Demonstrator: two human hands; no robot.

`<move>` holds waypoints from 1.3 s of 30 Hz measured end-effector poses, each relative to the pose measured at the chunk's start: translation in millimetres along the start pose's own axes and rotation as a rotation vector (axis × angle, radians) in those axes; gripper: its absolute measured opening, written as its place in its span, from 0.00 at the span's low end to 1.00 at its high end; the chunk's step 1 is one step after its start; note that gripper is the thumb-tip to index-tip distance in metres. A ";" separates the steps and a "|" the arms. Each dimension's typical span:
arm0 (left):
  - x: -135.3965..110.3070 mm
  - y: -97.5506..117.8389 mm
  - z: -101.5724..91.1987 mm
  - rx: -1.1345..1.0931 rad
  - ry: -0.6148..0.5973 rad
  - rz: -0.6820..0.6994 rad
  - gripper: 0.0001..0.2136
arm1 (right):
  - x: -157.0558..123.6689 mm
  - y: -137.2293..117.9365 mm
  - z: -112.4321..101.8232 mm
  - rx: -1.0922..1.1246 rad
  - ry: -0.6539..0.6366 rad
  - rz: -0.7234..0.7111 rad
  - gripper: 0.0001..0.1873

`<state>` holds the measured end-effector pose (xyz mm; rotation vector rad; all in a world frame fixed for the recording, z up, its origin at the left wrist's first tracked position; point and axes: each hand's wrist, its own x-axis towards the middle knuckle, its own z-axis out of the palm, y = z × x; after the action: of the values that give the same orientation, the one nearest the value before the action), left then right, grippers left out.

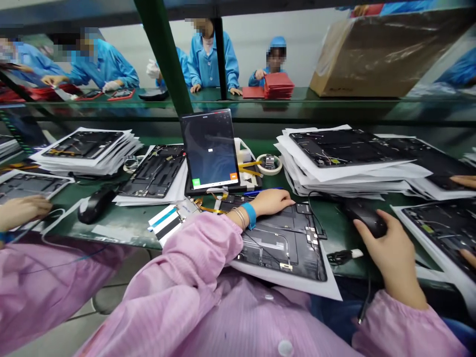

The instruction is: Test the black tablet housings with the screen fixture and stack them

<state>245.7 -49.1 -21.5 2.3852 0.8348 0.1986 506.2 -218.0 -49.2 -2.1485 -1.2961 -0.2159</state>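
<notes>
My left hand rests at the upper edge of an opened tablet housing, with the fingers drawn together. Whatever lies under those fingertips is hidden. The black housing, showing thin cables and small metal parts, lies on white paper. My right hand is wrapped round a black computer mouse to the right. Behind the housing stands a lit tablet screen with a green and an orange button at its bottom corners. A circuit board with flex cables and striped tape lies left of the housing.
Stacks of housings between paper sheets stand left and right. A tape roll sits by the screen. A cable with a white plug lies near the mouse. Neighbours' hands work at both sides. People in blue stand across the bench.
</notes>
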 end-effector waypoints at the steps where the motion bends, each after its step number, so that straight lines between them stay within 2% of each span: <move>1: 0.3 -0.3 0.2 0.001 0.001 0.003 0.15 | -2.8 -6.0 -1.4 -0.001 0.044 -0.028 0.33; 3: 0.9 -0.9 0.5 0.008 0.003 0.006 0.15 | -11.8 -23.4 -5.9 0.028 0.131 -0.182 0.28; 4: 1.0 -1.0 0.5 0.013 0.001 0.007 0.15 | -17.8 -33.9 -8.6 0.053 0.113 -0.309 0.23; 6: 0.7 -0.9 0.6 0.021 -0.002 0.009 0.15 | -30.0 -55.2 -13.8 0.066 -0.043 -0.561 0.15; 8: -0.1 -0.6 0.7 0.016 0.007 0.014 0.15 | -37.8 -72.7 -16.5 0.010 -0.227 -0.697 0.11; 11: -1.5 -1.1 1.9 0.004 0.025 0.014 0.15 | -34.4 -83.1 -13.6 -0.062 -0.298 -0.731 0.08; 15: -1.0 -4.9 7.0 0.002 0.044 0.019 0.14 | -17.7 -67.6 -7.9 0.019 -0.431 -0.760 0.05; 19: -3.7 -1.7 5.4 -0.033 0.090 0.039 0.11 | -16.7 -58.6 -25.7 0.093 -0.512 -0.659 0.05; 21: -14.0 8.8 -5.9 -0.039 0.228 0.112 0.09 | -18.2 -73.8 -40.4 0.124 -0.484 -0.621 0.13; 23: -35.3 23.9 -26.3 -0.092 0.440 0.189 0.09 | -14.7 -103.0 -48.0 0.163 -0.406 -0.632 0.15; 25: -67.6 36.9 -52.9 -0.196 0.639 0.202 0.10 | -4.5 -139.4 -40.8 0.138 -0.369 -0.691 0.12; 27: -106.5 38.1 -80.4 -0.251 0.783 0.140 0.12 | 10.1 -173.6 -17.9 -0.033 -0.465 -0.761 0.11; 28: -126.2 32.0 -92.7 -0.251 0.835 0.090 0.13 | 17.5 -187.4 -2.6 -0.161 -0.508 -0.773 0.11; 30: -161.4 5.6 -111.8 -0.221 0.944 -0.057 0.14 | 29.6 -206.5 28.8 -0.337 -0.538 -0.774 0.12; 32: -187.2 -33.7 -122.7 -0.125 1.029 -0.282 0.15 | 37.1 -215.2 52.6 -0.389 -0.529 -0.787 0.12; 33: -195.8 -54.7 -125.3 -0.057 1.022 -0.414 0.15 | 39.5 -216.7 59.4 -0.383 -0.522 -0.803 0.11; 35: -204.0 -92.4 -125.7 0.051 0.884 -0.630 0.17 | 42.0 -216.0 61.0 -0.382 -0.497 -0.831 0.09; 36: -203.8 -107.0 -124.0 0.087 0.789 -0.690 0.18 | 42.1 -214.2 56.1 -0.390 -0.474 -0.832 0.08; 38: -196.6 -126.4 -118.4 0.145 0.652 -0.727 0.18 | 38.4 -208.3 37.5 -0.360 -0.366 -0.797 0.08; 39: -191.0 -131.6 -115.1 0.183 0.628 -0.723 0.18 | 34.1 -204.1 25.4 -0.289 -0.283 -0.769 0.09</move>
<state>-10.9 -27.0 5.1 2.0144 2.0099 0.6023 346.7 -110.1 30.6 -1.8336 -2.3437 -0.4392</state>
